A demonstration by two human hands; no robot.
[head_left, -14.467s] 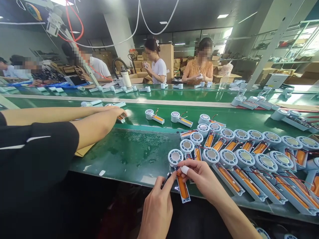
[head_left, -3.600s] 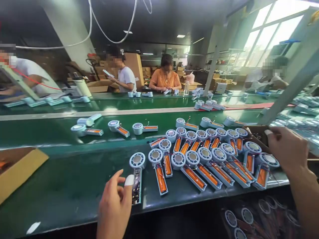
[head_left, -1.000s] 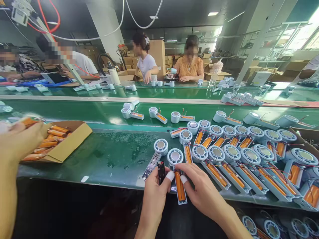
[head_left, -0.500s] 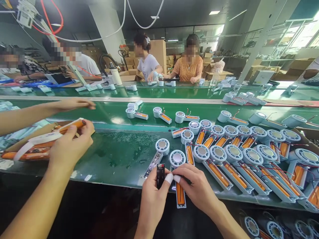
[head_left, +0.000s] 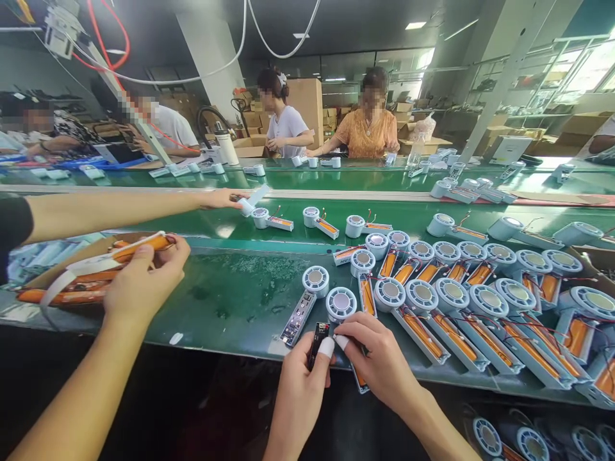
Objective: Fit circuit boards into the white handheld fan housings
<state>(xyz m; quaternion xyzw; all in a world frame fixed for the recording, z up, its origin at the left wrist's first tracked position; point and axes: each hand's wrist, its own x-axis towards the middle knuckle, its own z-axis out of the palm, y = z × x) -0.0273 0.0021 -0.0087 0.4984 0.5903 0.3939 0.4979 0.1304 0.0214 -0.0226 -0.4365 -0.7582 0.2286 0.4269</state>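
Between the thumb and fingers of my left hand is a small black circuit board, held upright at the table's front edge. My right hand is closed in a pinch beside the board's edge; what its fingertips hold is too small to make out. White covers sit on both thumbs. Just behind my hands lies a pale blue handheld fan body with a round head; its handle, with an orange battery inside, is partly hidden beneath my right hand. To the left rests another fan body with a circuit board fitted in its handle.
Rows of fan bodies with orange batteries crowd the right side. At left, a co-worker's hand holds an orange battery over a cardboard box; another hand reaches across the green belt. Several people sit opposite.
My left hand and the black board have shifted slightly right, and the board now tilts. The fan handle below has swung right. At left, a co-worker's arm has reached farther out to a fan body.
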